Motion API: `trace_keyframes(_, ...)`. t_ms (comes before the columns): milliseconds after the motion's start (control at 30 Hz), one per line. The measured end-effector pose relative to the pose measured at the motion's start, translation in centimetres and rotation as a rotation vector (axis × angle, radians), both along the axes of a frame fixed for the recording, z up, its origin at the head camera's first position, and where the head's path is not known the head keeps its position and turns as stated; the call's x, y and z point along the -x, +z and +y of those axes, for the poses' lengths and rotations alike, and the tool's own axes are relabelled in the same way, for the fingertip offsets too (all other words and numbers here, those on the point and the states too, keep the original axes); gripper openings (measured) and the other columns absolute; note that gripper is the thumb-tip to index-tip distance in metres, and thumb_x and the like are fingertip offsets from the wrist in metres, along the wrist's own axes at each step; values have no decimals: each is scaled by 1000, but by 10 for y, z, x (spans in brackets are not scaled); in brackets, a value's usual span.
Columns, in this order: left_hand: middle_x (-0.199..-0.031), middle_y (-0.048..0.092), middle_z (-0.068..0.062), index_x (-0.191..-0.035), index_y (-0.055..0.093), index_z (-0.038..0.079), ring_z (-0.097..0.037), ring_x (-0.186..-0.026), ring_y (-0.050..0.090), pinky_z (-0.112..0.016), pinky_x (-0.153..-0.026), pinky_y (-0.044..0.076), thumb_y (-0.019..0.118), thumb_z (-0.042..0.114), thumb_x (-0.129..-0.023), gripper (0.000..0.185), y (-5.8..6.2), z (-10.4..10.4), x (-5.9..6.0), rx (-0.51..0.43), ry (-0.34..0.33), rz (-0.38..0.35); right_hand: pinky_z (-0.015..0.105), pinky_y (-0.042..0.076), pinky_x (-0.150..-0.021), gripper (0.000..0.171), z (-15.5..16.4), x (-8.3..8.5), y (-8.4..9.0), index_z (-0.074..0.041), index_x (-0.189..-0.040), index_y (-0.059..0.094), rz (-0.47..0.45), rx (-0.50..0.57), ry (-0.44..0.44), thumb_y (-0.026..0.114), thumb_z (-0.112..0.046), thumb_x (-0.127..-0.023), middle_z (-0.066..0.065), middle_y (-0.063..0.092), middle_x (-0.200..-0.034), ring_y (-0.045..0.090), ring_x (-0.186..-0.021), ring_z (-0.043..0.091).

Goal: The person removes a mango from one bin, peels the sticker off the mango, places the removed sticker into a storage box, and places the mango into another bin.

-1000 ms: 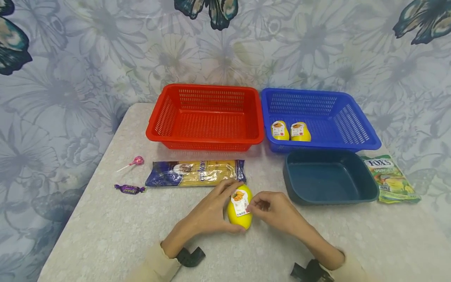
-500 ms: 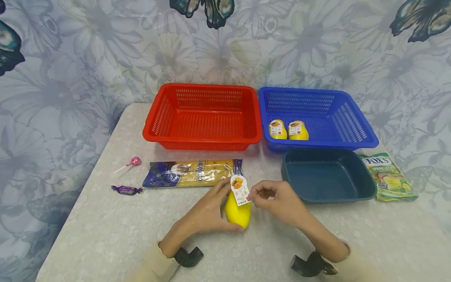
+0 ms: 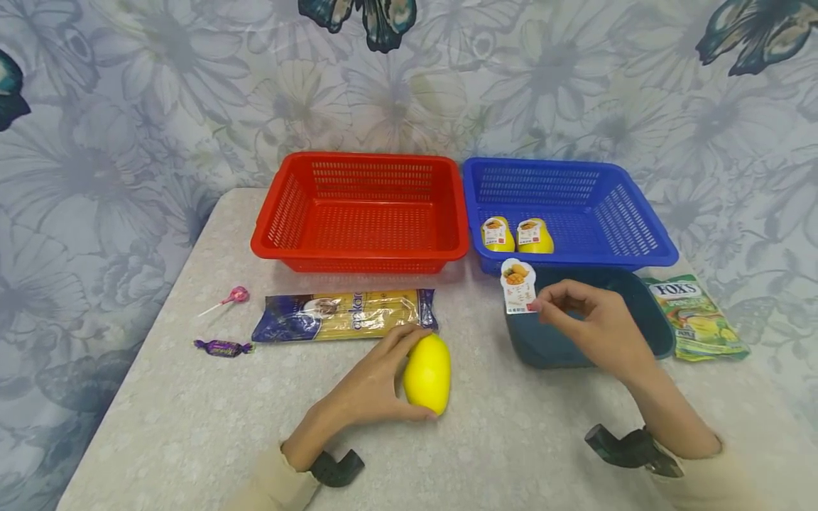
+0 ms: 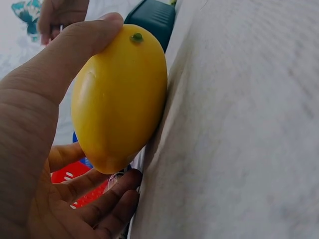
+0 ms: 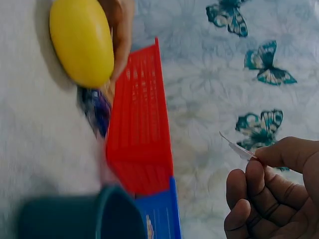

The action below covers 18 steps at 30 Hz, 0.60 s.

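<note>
Yellow plastic lemon (image 3: 427, 373) lies on the counter (image 3: 192, 419), the left hand (image 3: 377, 383) curled round its side in a firm grip. Over the dark teal tray (image 3: 658, 333) the right hand (image 3: 591, 323) pinches a peeled label (image 3: 518, 286) between thumb and fingertip. Just behind the lemon lies a spaghetti packet (image 3: 345, 314); farther back stand a red basket (image 3: 361, 213) and a blue basket (image 3: 569, 206) holding two labelled lemons (image 3: 516, 235).

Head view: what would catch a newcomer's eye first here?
The right hand pinches a peeled label above the dark tray. The left hand grips a bare yellow egg on the table. Behind them sit a red basket and a blue basket.
</note>
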<state>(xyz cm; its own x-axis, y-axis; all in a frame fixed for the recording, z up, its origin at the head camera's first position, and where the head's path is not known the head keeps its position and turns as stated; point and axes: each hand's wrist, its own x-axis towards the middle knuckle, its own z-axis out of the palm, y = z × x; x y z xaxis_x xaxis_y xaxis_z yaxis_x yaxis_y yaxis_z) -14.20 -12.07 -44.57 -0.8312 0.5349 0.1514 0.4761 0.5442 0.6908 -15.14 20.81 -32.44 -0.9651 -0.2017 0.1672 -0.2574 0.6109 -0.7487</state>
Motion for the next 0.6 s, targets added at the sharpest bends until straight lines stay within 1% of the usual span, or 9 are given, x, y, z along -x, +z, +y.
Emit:
trace_keyframes(133, -156, 30, 4, -155, 34, 30, -14, -136, 38, -45, -107, 39, 89, 61, -60, 114, -1, 0, 0, -1, -5, -2, 17, 49, -73, 12, 24, 2, -2, -14, -102, 72, 21, -38, -51, 67, -24, -98, 8, 73, -99, 66, -91, 7)
trace_keyframes(200, -156, 30, 4, -155, 34, 29, -13, -136, 38, -45, -107, 39, 89, 60, -61, 113, -1, 1, 0, -5, -9, -3, 16, 48, -73, 12, 35, 2, -4, -14, -103, 72, 26, -63, -75, 67, -24, -98, 7, 73, -98, 65, -92, 4)
trace_keyframes(333, -155, 31, 7, -154, 35, 30, -11, -135, 38, -44, -107, 39, 90, 60, -61, 113, -1, 2, 1, -16, -11, -17, 16, 47, -73, 15, 53, 2, -8, -14, -103, 73, -2, -126, -128, 68, -28, -97, 4, 73, -97, 63, -93, -4)
trace_keyframes(400, -154, 31, 9, -154, 35, 30, -11, -134, 39, -44, -107, 40, 90, 60, -61, 112, 0, 2, 1, -19, -12, -23, 18, 47, -72, 17, 59, 3, -9, -15, -103, 73, -22, -161, -139, 67, -30, -98, 2, 73, -96, 62, -92, -6)
trace_keyframes(467, -153, 31, 12, -154, 35, 31, -11, -134, 39, -43, -106, 40, 89, 60, -61, 112, 0, 1, 0, -19, -8, -30, 20, 48, -71, 18, 64, 4, -10, -15, -104, 73, -28, -202, -119, 67, -31, -98, 2, 73, -96, 63, -91, -4)
trace_keyframes(600, -152, 29, 18, -154, 35, 32, -10, -134, 39, -44, -107, 40, 89, 62, -61, 112, 1, 0, 0, -20, -5, -41, 25, 47, -65, 16, 70, 10, -17, -14, -103, 73, -27, -255, -47, 66, -27, -98, 0, 73, -92, 66, -84, 7)
